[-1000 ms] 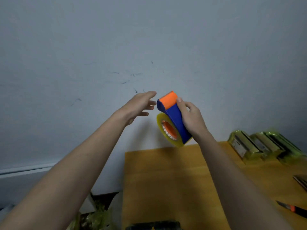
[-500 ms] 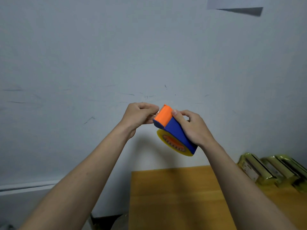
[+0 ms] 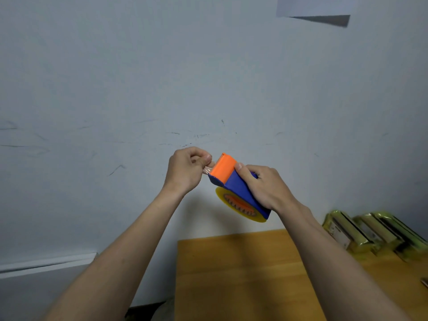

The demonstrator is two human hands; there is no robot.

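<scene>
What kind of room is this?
Probably a packing corner: the right hand grips a dispenser, the left hand pinches its tape, wrapped packs line a wooden table.

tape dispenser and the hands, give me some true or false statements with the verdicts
1. The right hand grips the blue body of the tape dispenser. True.
2. The tape dispenser rests on the table. False: it is held in the air, above the table's far edge.
3. The left hand pinches the tape end beside the orange cutter. True.
4. The packets lie at the left edge of the table. False: they lie on its right side, by the wall.
</scene>
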